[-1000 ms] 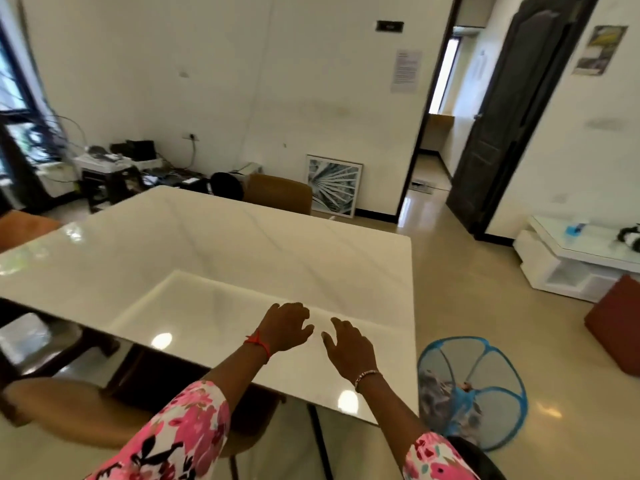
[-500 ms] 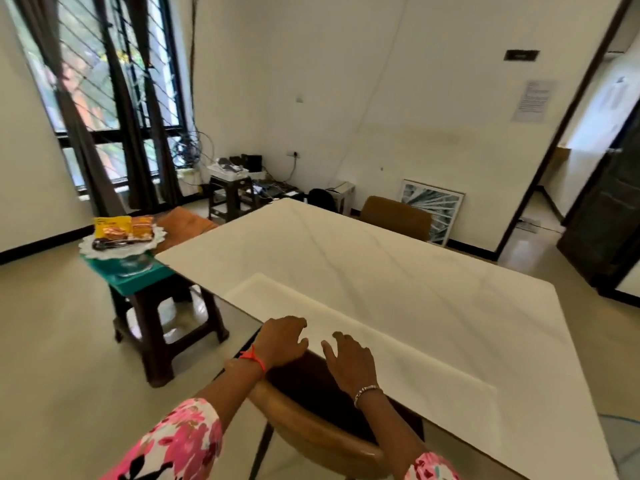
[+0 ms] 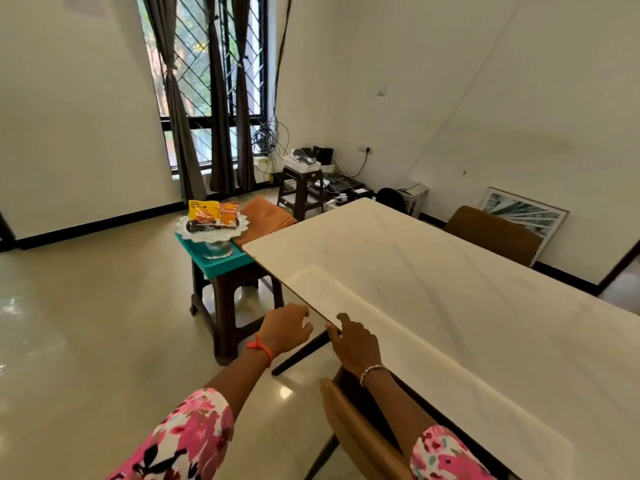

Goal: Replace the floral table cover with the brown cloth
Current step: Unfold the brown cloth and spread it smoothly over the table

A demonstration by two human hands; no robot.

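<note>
- Barred window (image 3: 194, 64) with dark curtains (image 3: 176, 109), far left-centre.
- Dark stool (image 3: 225, 306) just left of the desk corner; teal tray (image 3: 225, 266) on top.
- White lacy plate (image 3: 188, 233) on a glass stand sits on the tray and holds snack packets (image 3: 213, 213).
- brown cloth (image 3: 268, 216) lies folded flat behind the stool, just beside the desk's far-left corner, not on the desk.
- left hand (image 3: 284, 329) is off the desk, near its near edge; grip loosely curled, holding nothing.
- right hand (image 3: 353, 341) is at the desk's near edge, grip relaxed and apart, one fingertip over the top; contact unclear.
- desk (image 3: 450, 289) has a white marble-look top.
- Tan chair (image 3: 360, 441) is tucked under the desk's near side, below the right wrist.
- Second brown chair (image 3: 491, 233) on the far side.
- Framed picture (image 3: 523, 216) leans on the wall behind it.
</note>
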